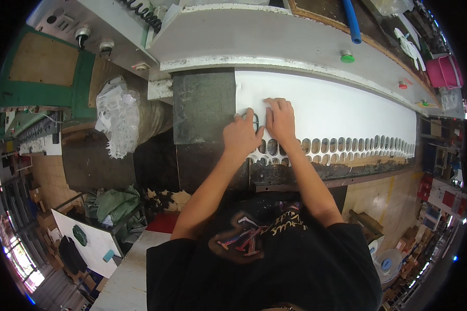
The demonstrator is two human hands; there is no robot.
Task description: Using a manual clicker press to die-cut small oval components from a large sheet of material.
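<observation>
A long white sheet [337, 103] lies across the dark work surface in front of me. Its near edge carries rows of punched oval holes [325, 145]. My left hand [241, 136] is at the sheet's left end, thumb and fingers closed around a small dark oval ring that looks like a cutting die [256, 122], which rests on the white material. Just right of it, my right hand [282, 120] lies on the sheet with fingers bent and a little apart, holding nothing visible. The ring is partly covered by my left fingers.
A grey machine beam [233, 39] with a green button [347, 56] spans the far side. To the left stands a clear bag of white punched scraps [118, 116]. A dark pad [203, 106] adjoins the sheet. At the far right is a pink bucket [443, 71].
</observation>
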